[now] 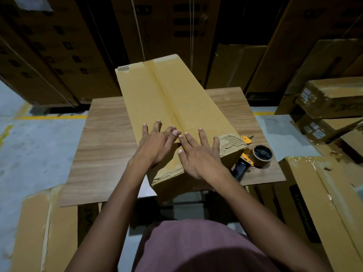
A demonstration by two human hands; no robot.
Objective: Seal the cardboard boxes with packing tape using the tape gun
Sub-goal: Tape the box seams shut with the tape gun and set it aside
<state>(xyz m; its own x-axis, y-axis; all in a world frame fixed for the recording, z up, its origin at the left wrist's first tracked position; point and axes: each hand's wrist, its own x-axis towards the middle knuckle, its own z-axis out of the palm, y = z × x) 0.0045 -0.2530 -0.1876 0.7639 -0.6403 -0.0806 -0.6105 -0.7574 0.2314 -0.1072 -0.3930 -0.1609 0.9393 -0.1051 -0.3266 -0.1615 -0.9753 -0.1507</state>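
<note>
I see the long cardboard box (172,107) lying closed on the wooden table (106,138), its length running away from me, both flat hands, left (157,143) and right (198,154), pressing its taped near end, tape gun (253,158) beside it.

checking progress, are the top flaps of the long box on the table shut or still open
Shut. The flaps of the long box lie flat and meet at a centre seam covered by tape; both hands press flat near its near end.

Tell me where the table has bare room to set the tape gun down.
Bare wood lies left of the cardboard box, out to the table edge. The right side is crowded: the tape gun already lies beside the box. Both hands press the box top.
</note>
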